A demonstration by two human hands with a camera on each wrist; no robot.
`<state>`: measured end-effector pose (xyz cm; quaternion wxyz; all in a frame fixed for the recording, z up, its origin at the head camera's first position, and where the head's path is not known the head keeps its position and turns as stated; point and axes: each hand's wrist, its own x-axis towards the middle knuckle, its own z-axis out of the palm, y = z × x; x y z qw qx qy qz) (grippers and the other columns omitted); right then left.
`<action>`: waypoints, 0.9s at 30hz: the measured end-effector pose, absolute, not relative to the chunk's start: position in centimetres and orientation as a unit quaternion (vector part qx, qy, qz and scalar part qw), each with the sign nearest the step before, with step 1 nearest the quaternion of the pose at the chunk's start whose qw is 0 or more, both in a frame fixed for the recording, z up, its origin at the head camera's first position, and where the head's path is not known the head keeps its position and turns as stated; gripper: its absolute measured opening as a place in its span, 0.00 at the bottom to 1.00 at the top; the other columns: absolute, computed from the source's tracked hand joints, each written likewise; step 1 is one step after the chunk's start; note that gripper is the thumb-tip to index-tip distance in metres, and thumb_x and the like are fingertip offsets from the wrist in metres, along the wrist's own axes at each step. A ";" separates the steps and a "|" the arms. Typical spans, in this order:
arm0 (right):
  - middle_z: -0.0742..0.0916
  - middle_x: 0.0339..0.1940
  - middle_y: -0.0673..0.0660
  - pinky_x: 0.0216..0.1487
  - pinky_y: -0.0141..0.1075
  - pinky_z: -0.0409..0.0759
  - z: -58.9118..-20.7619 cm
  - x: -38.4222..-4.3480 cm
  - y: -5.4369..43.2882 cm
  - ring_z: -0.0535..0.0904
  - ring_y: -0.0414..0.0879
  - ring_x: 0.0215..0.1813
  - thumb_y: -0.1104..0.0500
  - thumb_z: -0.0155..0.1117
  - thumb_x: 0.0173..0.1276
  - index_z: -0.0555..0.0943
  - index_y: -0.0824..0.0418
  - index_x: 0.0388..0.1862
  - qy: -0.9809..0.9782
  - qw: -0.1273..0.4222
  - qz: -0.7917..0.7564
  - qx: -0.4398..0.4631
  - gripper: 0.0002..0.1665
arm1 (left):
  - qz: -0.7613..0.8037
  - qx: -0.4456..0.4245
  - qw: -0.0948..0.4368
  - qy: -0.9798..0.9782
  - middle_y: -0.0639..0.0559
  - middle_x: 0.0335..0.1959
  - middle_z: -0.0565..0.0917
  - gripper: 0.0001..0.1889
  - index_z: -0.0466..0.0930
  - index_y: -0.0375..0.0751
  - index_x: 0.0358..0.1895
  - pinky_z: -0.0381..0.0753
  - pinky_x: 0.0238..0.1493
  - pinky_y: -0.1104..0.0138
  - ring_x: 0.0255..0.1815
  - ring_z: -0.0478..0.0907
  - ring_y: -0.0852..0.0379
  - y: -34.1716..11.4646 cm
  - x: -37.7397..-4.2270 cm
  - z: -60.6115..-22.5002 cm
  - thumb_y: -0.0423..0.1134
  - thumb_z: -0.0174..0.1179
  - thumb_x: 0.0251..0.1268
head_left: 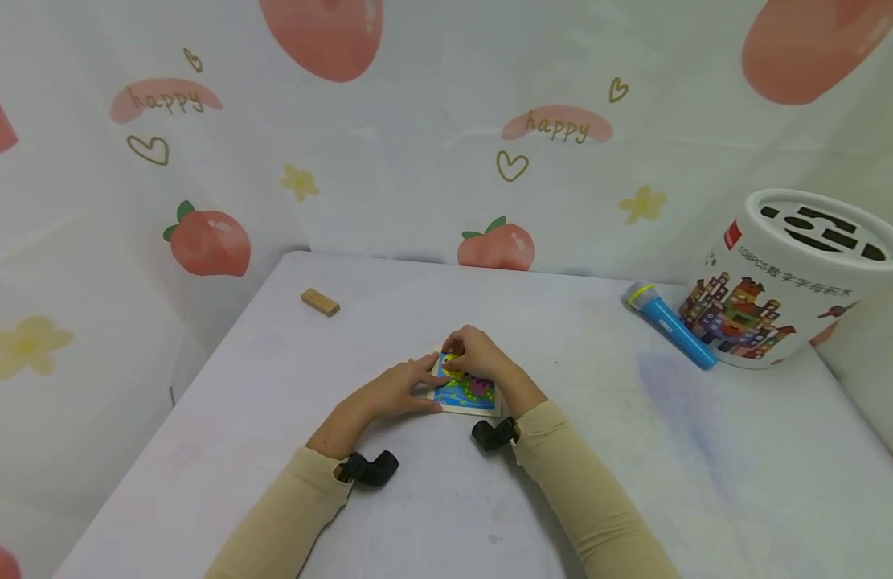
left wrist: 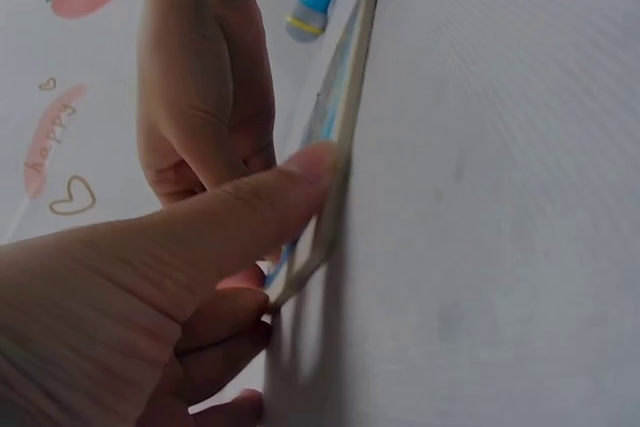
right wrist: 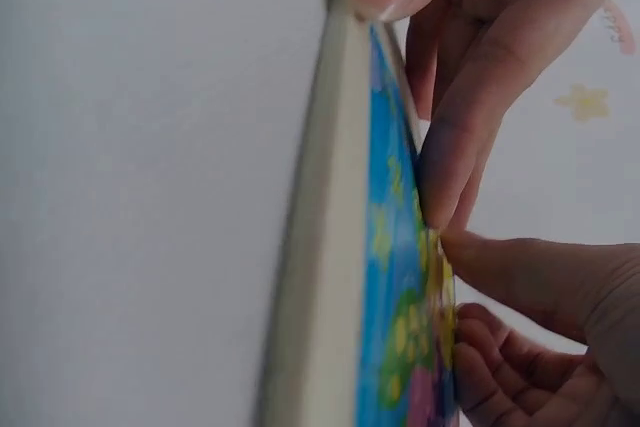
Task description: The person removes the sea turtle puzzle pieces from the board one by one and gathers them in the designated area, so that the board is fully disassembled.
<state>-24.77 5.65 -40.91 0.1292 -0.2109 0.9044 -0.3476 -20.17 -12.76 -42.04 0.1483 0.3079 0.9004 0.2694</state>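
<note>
The left hand [head_left: 406, 388] reaches in low, thumb along the near edge of a picture board [head_left: 456, 397] and fingers spread over its left side, gripping it. The board lies on the tabletop [head_left: 446, 498] between both hands. The right hand [head_left: 482, 355] arches over the board from the right, knuckles up, fingers curled nearly closed, thumb and forefinger pinching a yellow piece [head_left: 456, 374]. Beyond the left hand sits a wooden block [head_left: 320, 302]; well right of the right hand, a blue microphone [head_left: 672, 325] touches a white bucket [head_left: 786, 281].
</note>
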 end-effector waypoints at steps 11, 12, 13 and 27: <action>0.84 0.39 0.59 0.46 0.37 0.80 -40.8 -25.2 5.6 0.79 0.47 0.41 0.69 0.62 0.59 0.81 0.67 0.43 0.901 0.144 -0.370 -0.177 0.11 | 0.249 0.293 0.165 0.908 0.36 0.72 0.55 0.25 0.76 0.41 0.58 0.55 0.70 0.46 0.72 0.54 0.38 -12.4 -20.2 -41.5 0.45 0.65 0.57; 0.84 0.39 0.59 0.47 0.37 0.80 -40.9 -25.2 5.7 0.79 0.47 0.41 0.68 0.62 0.60 0.81 0.67 0.43 0.901 0.141 -0.373 -0.170 0.11 | 0.248 0.292 0.166 0.909 0.36 0.72 0.55 0.25 0.76 0.41 0.58 0.55 0.70 0.46 0.72 0.54 0.38 -12.4 -20.2 -41.5 0.45 0.65 0.57; 0.84 0.40 0.59 0.48 0.37 0.80 -41.0 -25.2 5.8 0.79 0.47 0.41 0.68 0.63 0.60 0.81 0.67 0.44 0.901 0.138 -0.377 -0.162 0.12 | 0.246 0.291 0.166 0.910 0.36 0.72 0.55 0.25 0.76 0.41 0.58 0.55 0.70 0.47 0.72 0.54 0.38 -12.3 -20.2 -41.5 0.45 0.65 0.57; 0.82 0.27 0.55 0.33 0.28 0.75 -41.5 -25.3 6.3 0.75 0.41 0.28 0.65 0.64 0.61 0.81 0.67 0.37 0.869 0.150 -0.455 -0.121 0.07 | 0.243 0.284 0.172 0.911 0.37 0.73 0.54 0.26 0.75 0.42 0.60 0.55 0.70 0.45 0.73 0.53 0.38 -12.4 -20.0 -41.3 0.46 0.64 0.58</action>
